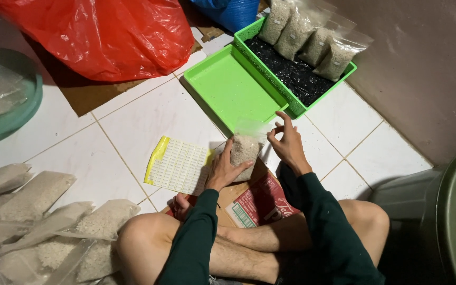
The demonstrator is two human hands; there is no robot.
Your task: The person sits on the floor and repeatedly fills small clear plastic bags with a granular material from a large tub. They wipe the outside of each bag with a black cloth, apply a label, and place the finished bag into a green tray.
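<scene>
I sit cross-legged on a white tiled floor. My left hand [224, 168] grips the side of a small clear plastic bag of white grains [245, 150] standing upright on the floor. My right hand [286, 143] pinches the open top edge of the same bag. Just beyond it lies a shallow green tray lid [228, 89]. A green basket [296, 108] behind the lid holds dark material and several filled bags of grains [312, 39].
A sheet of small yellow-and-white labels [178, 164] lies left of the bag. A pile of filled grain bags [38, 221] sits at lower left. A red plastic bag [101, 34], a teal basin [6, 100], a large green bucket [449, 211] and printed cardboard [257, 203] surround me.
</scene>
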